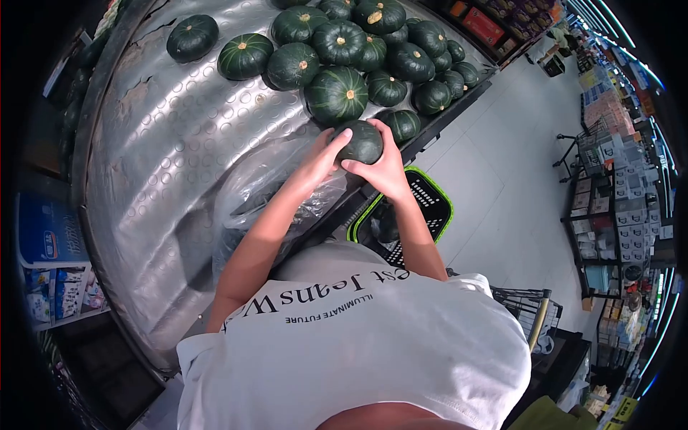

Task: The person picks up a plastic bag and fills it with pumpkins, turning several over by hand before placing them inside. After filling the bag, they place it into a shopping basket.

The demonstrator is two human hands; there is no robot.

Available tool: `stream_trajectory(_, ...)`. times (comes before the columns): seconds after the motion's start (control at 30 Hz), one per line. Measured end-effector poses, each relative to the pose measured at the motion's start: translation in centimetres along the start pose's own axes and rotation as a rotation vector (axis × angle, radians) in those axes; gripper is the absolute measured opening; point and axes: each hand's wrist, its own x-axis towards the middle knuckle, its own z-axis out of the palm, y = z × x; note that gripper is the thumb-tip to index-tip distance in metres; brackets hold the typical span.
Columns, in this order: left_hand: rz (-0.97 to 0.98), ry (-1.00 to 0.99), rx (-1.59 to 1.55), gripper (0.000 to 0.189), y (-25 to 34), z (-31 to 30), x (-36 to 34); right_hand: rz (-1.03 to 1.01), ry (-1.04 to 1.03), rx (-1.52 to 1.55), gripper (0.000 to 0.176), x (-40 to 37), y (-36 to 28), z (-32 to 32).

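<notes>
Both hands hold one dark green round squash (361,142) between them, just in front of the pile. My left hand (320,159) wraps its left side, with the thumb on top. My right hand (385,163) grips the right side, fingers curled over the far edge. Right behind it lies a larger striped squash (335,95), and a smaller one (403,126) is close to my right hand. A clear plastic bag (247,188) lies on the display surface beneath my left forearm.
More squashes (339,41) are heaped on the silvery display mat (154,143). A green-rimmed black basket (441,190) is below the display edge, beside my right forearm. A shopping cart (534,315) stands at the lower right, and stocked shelves (602,229) line the far right.
</notes>
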Motion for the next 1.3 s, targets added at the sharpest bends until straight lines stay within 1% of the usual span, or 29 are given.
stream_trajectory(0.07,0.077,-0.174,-0.39,0.063,1.4,-0.2,-2.0,0.014,-0.046,0.316,0.079,-0.4,-1.7,0.3)
stream_trajectory(0.1,0.126,-0.189,-0.451,0.059,2.1,-0.4,-3.0,-0.095,-0.052,0.308,0.07,-0.5,-2.2,0.5)
stream_trajectory(0.13,0.179,-0.202,-0.511,0.054,2.7,-0.7,-4.1,-0.119,-0.055,0.263,0.069,-0.3,-3.4,0.4)
stream_trajectory(0.2,0.164,-0.143,-0.538,0.056,3.9,-0.7,-6.2,-0.17,-0.066,0.178,0.067,0.1,-5.6,-0.1)
stream_trajectory(0.23,0.156,-0.112,-0.552,0.057,3.9,-0.8,-6.7,-0.316,-0.066,0.02,0.067,0.6,-5.3,0.0)
stream_trajectory(0.27,0.132,-0.202,-0.601,0.06,3.2,-1.4,-6.8,-0.428,-0.073,-0.044,0.066,1.1,-5.5,0.0)
stream_trajectory(0.33,0.093,-0.382,-0.694,0.067,2.6,-2.9,-7.3,-0.484,-0.155,-0.155,0.068,1.6,-6.4,0.1)
stream_trajectory(0.37,0.007,-0.292,-0.765,0.074,2.5,-2.4,-7.8,-0.447,-0.263,0.09,0.07,1.7,-6.9,0.5)
stream_trajectory(0.43,-0.015,-0.354,-0.712,0.072,0.9,-3.7,-7.6,-0.343,-0.468,0.574,0.074,1.6,-7.7,1.2)
stream_trajectory(0.47,-0.025,-0.388,-0.684,0.071,0.3,-4.2,-7.6,-0.311,-0.521,0.653,0.083,2.2,-7.3,1.4)
stream_trajectory(0.5,-0.06,-0.299,-0.72,0.067,0.2,-4.1,-8.0,-0.316,-0.552,0.703,0.086,2.7,-6.8,1.9)
stream_trajectory(0.53,-0.02,-0.204,-0.621,0.067,0.3,-4.2,-8.3,-0.32,-0.579,0.752,0.089,2.9,-6.4,2.3)
stream_trajectory(0.63,0.083,0.039,-0.315,0.071,0.5,-5.0,-8.8,-0.189,-0.657,0.875,0.094,2.5,-6.1,3.8)
stream_trajectory(0.7,0.131,0.141,-0.105,0.07,-0.2,-6.5,-8.5,0.013,-0.598,0.944,0.096,2.1,-6.5,4.6)
stream_trajectory(0.73,0.205,0.263,0.042,0.07,-0.6,-7.0,-8.3,0.115,-0.564,0.975,0.097,1.9,-6.5,5.0)
stream_trajectory(0.77,0.278,0.382,0.191,0.07,-1.2,-7.5,-8.0,0.133,-0.552,0.943,0.1,1.9,-6.1,5.5)
stream_trajectory(0.8,0.351,0.499,0.341,0.07,-1.4,-7.8,-7.9,0.13,-0.536,0.823,0.1,1.7,-5.6,5.9)
stream_trajectory(0.87,0.239,0.478,0.454,0.07,-0.5,-7.4,-9.5,0.113,-0.493,0.58,0.101,1.2,-4.8,6.8)
stream_trajectory(0.9,0.186,0.467,0.511,0.071,0.0,-7.1,-10.5,0.101,-0.503,0.544,0.103,1.0,-4.6,7.2)
stream_trajectory(1.0,-0.045,0.228,0.686,0.061,0.6,-7.1,-12.8,-0.051,-0.49,0.364,0.107,0.8,-3.2,8.0)
stream_trajectory(1.03,0.045,0.063,0.788,0.055,0.5,-7.6,-13.2,-0.01,-0.478,0.375,0.109,0.9,-3.5,8.1)
stream_trajectory(1.1,0.22,-0.275,0.986,0.044,0.1,-8.2,-13.5,-0.096,-0.499,0.252,0.109,1.0,-4.0,8.1)
stream_trajectory(1.13,0.339,-0.24,0.823,0.039,-0.3,-8.0,-13.4,-0.141,-0.525,0.207,0.108,1.0,-5.0,8.0)
stream_trajectory(1.17,0.454,-0.207,0.657,0.034,-0.9,-7.6,-13.2,-0.281,-0.534,0.151,0.105,1.0,-5.8,7.9)
stream_trajectory(1.2,0.567,-0.177,0.489,0.03,-0.7,-7.2,-13.2,-0.315,-0.63,0.165,0.101,1.2,-6.5,7.7)
stream_trajectory(1.23,0.508,-0.186,0.532,0.023,-0.1,-7.3,-13.4,-0.38,-0.687,0.187,0.099,1.4,-6.6,7.9)
stream_trajectory(1.3,0.586,-0.083,0.649,0.019,0.7,-6.8,-14.0,-0.495,-0.777,0.185,0.097,1.4,-6.5,8.5)
